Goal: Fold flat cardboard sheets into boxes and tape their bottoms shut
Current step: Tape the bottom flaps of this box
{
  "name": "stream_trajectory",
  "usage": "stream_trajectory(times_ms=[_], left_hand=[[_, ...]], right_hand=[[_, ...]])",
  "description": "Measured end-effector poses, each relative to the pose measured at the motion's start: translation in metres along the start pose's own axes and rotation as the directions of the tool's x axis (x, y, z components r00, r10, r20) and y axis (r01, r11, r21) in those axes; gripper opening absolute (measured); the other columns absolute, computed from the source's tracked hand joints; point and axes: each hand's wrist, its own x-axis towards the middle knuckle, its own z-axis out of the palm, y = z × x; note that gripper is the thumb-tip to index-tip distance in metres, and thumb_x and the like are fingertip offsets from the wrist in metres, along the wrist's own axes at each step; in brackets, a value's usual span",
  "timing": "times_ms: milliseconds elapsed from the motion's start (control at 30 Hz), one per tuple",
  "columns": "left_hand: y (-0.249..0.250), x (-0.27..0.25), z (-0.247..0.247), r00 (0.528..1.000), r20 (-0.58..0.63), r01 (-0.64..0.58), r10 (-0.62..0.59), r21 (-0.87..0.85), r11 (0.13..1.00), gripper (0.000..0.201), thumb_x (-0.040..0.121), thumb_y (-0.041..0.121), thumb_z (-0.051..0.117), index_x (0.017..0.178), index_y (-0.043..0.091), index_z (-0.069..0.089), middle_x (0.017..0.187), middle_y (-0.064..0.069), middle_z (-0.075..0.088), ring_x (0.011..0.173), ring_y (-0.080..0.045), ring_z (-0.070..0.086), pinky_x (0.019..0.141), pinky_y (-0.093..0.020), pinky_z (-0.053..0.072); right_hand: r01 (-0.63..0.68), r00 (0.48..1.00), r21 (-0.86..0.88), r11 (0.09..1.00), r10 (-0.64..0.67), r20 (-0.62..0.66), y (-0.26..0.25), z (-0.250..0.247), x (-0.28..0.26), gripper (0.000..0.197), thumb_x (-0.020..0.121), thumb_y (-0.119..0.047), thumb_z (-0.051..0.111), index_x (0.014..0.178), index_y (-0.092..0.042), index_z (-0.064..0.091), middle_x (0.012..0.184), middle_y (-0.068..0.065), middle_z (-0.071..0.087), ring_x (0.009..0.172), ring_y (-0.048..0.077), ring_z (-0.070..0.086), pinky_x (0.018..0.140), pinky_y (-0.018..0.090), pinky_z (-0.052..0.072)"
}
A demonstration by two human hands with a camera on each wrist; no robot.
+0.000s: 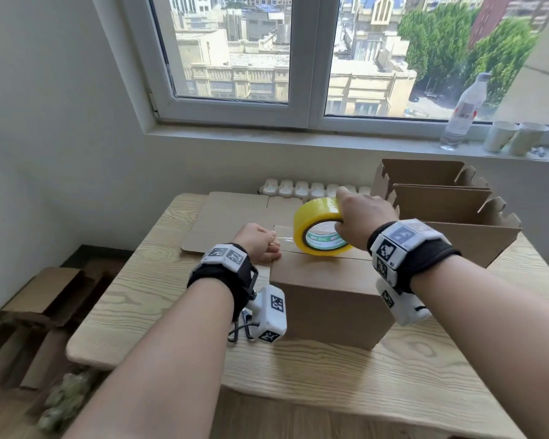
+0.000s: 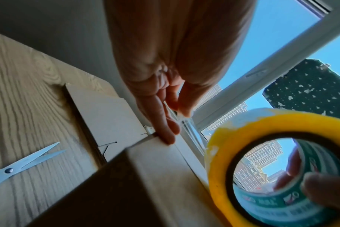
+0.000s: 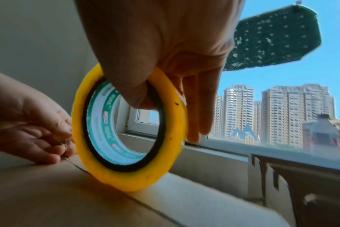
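Bright daylight pours in through window (image 1: 235, 49) beyond fingers. Room well lit, soft shadows under box (image 1: 327, 299) on table (image 1: 146, 299). Wrist views darker near palms, sky very blue. Edges bend and stretch. Tape roll (image 2: 278, 165) close up looks blurry.

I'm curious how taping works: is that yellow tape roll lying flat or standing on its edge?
Standing on edge. The yellow tape roll rests its rim on the brown cardboard box, along the flap seam, gripped by the right hand.
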Motion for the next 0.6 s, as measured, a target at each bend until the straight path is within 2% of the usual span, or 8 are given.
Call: stream_trajectory(times_ms=[33, 133, 233, 333, 433, 500, 600], left_hand=[[0.002, 0.0, 0.003, 1.0, -0.007, 0.005, -0.005, 0.011, 1.0, 0.028, 0.102, 0.002, 0.038, 0.074, 0.002, 0.041, 0.073, -0.014, 0.045, 0.062, -0.017, 0.046, 0.076, -0.037, 0.054], [0.005, -0.001, 0.009, 0.999, -0.022, 0.027, -0.026, 0.019, 0.999, 0.033, 0.103, 0.003, 0.034, 0.07, 0.006, 0.037, 0.07, -0.012, 0.043, 0.059, -0.016, 0.042, 0.072, -0.035, 0.048], [0.003, 0.0, 0.007, 0.998, -0.051, -0.016, 0.022, 0.112, 0.994, 0.03, 0.1, 0.003, 0.041, 0.07, 0.009, 0.044, 0.07, -0.008, 0.051, 0.06, -0.016, 0.051, 0.077, -0.035, 0.047], [0.003, -0.002, 0.007, 0.998, -0.052, -0.028, 0.036, 0.146, 0.989, 0.028, 0.098, 0.003, 0.045, 0.071, 0.01, 0.046, 0.07, -0.006, 0.053, 0.06, -0.016, 0.052, 0.066, -0.032, 0.049], [0.003, -0.005, 0.001, 1.0, 0.003, 0.002, -0.002, 0.118, 0.993, 0.028, 0.099, 0.001, 0.045, 0.071, 0.007, 0.047, 0.07, -0.008, 0.05, 0.06, -0.017, 0.05, 0.054, -0.024, 0.051], [0.002, -0.007, -0.003, 0.999, 0.033, 0.006, -0.009, 0.103, 0.995, 0.025, 0.098, 0.0, 0.048, 0.073, 0.002, 0.05, 0.068, -0.011, 0.048, 0.058, -0.018, 0.048, 0.044, -0.021, 0.053], [0.003, -0.007, -0.015, 1.0, 0.02, 0.001, -0.003, 0.119, 0.993, 0.019, 0.096, 0.001, 0.052, 0.077, -0.001, 0.053, 0.071, -0.013, 0.048, 0.058, -0.018, 0.047, 0.044, -0.023, 0.055]], right_hand=[[0.023, 1.0, -0.03, 0.999, -0.023, -0.007, -0.002, -0.002, 0.003, 0.018, 0.088, -0.017, 0.051, 0.095, -0.016, 0.035, 0.101, 0.009, 0.062, 0.084, 0.03, 0.054, 0.068, 0.033, 0.035], [0.052, 0.998, -0.084, 0.995, -0.055, -0.023, -0.006, -0.006, 0.007, 0.016, 0.084, -0.016, 0.05, 0.094, -0.016, 0.038, 0.099, 0.01, 0.063, 0.083, 0.031, 0.055, 0.066, 0.033, 0.035], [0.022, 1.0, -0.088, 0.996, -0.024, -0.013, -0.006, -0.009, 0.002, 0.016, 0.085, -0.019, 0.051, 0.092, -0.017, 0.036, 0.101, 0.011, 0.062, 0.082, 0.03, 0.051, 0.067, 0.032, 0.035], [0.001, 1.0, -0.068, 0.998, 0.0, 0.011, -0.001, -0.007, -0.004, 0.018, 0.087, -0.019, 0.051, 0.094, -0.017, 0.035, 0.101, 0.01, 0.06, 0.089, 0.032, 0.056, 0.068, 0.032, 0.037], [-0.042, 0.999, 0.001, 0.999, 0.042, 0.026, 0.002, -0.001, -0.007, 0.017, 0.087, -0.016, 0.051, 0.096, -0.017, 0.037, 0.094, 0.007, 0.056, 0.08, 0.029, 0.048, 0.068, 0.032, 0.036], [-0.06, 0.998, 0.024, 0.998, 0.06, 0.024, 0.003, 0.003, -0.007, 0.017, 0.087, -0.014, 0.05, 0.099, -0.016, 0.038, 0.087, 0.005, 0.05, 0.082, 0.03, 0.05, 0.068, 0.032, 0.036], [-0.064, 0.998, 0.019, 0.998, 0.064, 0.013, 0.003, 0.006, -0.006, 0.017, 0.087, -0.012, 0.05, 0.096, -0.017, 0.036, 0.082, 0.003, 0.048, 0.076, 0.028, 0.046, 0.066, 0.032, 0.036]])
